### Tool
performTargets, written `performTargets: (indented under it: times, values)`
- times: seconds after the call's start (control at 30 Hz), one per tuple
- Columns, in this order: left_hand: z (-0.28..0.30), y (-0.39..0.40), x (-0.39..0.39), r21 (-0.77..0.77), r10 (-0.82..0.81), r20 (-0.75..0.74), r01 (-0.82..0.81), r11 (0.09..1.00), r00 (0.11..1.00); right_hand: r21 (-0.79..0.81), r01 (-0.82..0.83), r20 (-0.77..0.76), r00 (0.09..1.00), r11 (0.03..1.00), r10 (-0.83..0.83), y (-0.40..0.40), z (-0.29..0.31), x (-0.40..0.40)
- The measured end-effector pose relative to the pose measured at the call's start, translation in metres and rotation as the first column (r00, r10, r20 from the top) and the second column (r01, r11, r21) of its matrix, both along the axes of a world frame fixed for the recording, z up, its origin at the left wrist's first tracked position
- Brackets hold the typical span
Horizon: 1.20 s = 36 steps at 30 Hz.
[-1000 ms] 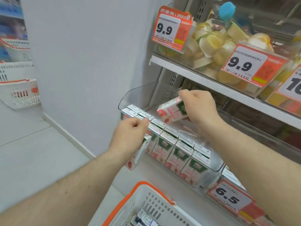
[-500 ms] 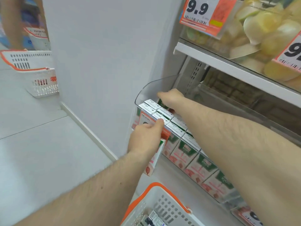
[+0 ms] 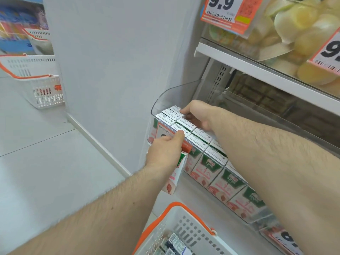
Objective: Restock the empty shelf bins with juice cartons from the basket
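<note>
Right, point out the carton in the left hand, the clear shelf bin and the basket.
carton [image 3: 174,178], head view, on its pink front face below the left hand.
clear shelf bin [image 3: 171,96], head view, on its curved end wall.
basket [image 3: 185,206], head view, on its orange rim.

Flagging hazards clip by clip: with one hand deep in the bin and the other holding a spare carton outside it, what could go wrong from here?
1. The left hand holds a carton below the bin's front edge, with a finger also on the stocked cartons; that grip could slip and drop it.
2. The right hand presses among tightly packed cartons at the clear bin's far end; forcing one in may crush or tip its neighbours.
</note>
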State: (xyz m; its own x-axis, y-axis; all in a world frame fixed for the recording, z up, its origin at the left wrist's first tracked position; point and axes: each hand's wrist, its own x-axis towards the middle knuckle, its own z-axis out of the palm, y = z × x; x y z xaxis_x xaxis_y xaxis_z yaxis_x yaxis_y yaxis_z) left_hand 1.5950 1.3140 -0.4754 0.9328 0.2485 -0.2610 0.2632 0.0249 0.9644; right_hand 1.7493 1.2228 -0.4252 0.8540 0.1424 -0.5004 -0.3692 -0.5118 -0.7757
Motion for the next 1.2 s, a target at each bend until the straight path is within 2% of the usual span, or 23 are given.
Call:
performTargets:
  times: [0.07, 0.13, 0.2, 0.27, 0.33, 0.4, 0.47, 0.57, 0.63, 0.67, 0.73, 0.8, 0.9, 0.97, 1.07, 1.13, 1.2]
  values:
    - [0.002, 0.001, -0.002, -0.003, -0.011, -0.005, 0.011, 1.000, 1.000, -0.087, -0.048, -0.021, 0.999, 0.995, 0.046, 0.001, 0.004, -0.005]
    - [0.006, 0.001, -0.006, 0.017, -0.016, 0.010, 0.015, 1.000, 1.000, -0.197, -0.077, 0.023, 0.996, 0.977, 0.084, 0.004, 0.011, -0.015]
    - [0.013, 0.001, -0.011, 0.019, 0.009, 0.039, -0.009, 1.000, 0.999, -0.413, -0.085, 0.166, 0.972, 0.907, 0.167, 0.004, 0.018, -0.025]
    - [0.022, 0.000, -0.017, -0.029, 0.032, 0.052, -0.030, 0.999, 0.998, -0.549, 0.053, 0.428, 0.875, 0.834, 0.226, 0.001, 0.025, -0.036]
    - [0.031, -0.001, -0.024, -0.129, 0.034, 0.042, -0.029, 0.991, 0.999, -0.417, 0.182, 0.669, 0.724, 0.890, 0.165, -0.005, 0.034, -0.058]
    - [0.037, -0.002, -0.032, -0.218, 0.023, 0.043, -0.013, 0.976, 0.999, -0.245, 0.162, 0.780, 0.619, 0.956, 0.095, -0.011, 0.044, -0.097]
    - [0.041, -0.005, -0.038, -0.275, 0.019, 0.056, -0.003, 0.961, 0.998, -0.150, 0.094, 0.789, 0.611, 0.984, 0.062, -0.019, 0.048, -0.139]
    - [0.049, -0.011, -0.047, -0.326, 0.018, 0.083, 0.010, 0.945, 0.996, -0.066, 0.021, 0.665, 0.746, 0.998, 0.028, -0.036, 0.045, -0.191]
    - [0.054, -0.016, -0.053, -0.335, 0.012, 0.108, 0.025, 0.942, 0.994, -0.155, -0.007, 0.540, 0.837, 0.988, 0.090, -0.043, 0.037, -0.211]
    - [0.055, -0.018, -0.056, -0.335, 0.006, 0.123, 0.036, 0.942, 0.992, -0.212, -0.018, 0.505, 0.854, 0.977, 0.125, -0.043, 0.032, -0.218]
    - [0.059, -0.022, -0.061, -0.338, -0.010, 0.154, 0.062, 0.939, 0.988, -0.261, -0.053, 0.489, 0.854, 0.964, 0.179, -0.042, 0.026, -0.228]
    - [0.061, -0.024, -0.064, -0.337, -0.014, 0.189, 0.078, 0.938, 0.982, -0.235, -0.070, 0.514, 0.837, 0.969, 0.185, -0.041, 0.025, -0.231]
    - [0.064, -0.022, -0.063, -0.368, 0.027, 0.269, 0.077, 0.927, 0.963, -0.215, -0.038, 0.584, 0.796, 0.976, 0.160, -0.046, 0.035, -0.230]
    - [0.063, -0.017, -0.058, -0.377, 0.076, 0.290, 0.041, 0.925, 0.954, -0.155, 0.037, 0.662, 0.745, 0.987, 0.077, -0.051, 0.049, -0.226]
    - [0.044, -0.010, -0.042, -0.304, 0.153, 0.168, -0.096, 0.948, 0.974, -0.023, 0.224, 0.696, 0.703, 0.974, -0.145, -0.057, 0.066, -0.189]
    - [0.031, -0.012, -0.036, -0.258, 0.188, 0.045, -0.170, 0.951, 0.981, -0.045, 0.301, 0.644, 0.738, 0.952, -0.203, -0.060, 0.063, -0.146]
    - [0.025, -0.017, -0.033, -0.293, 0.234, -0.036, -0.234, 0.927, 0.972, -0.127, 0.292, 0.556, 0.812, 0.948, -0.176, -0.057, 0.051, -0.108]
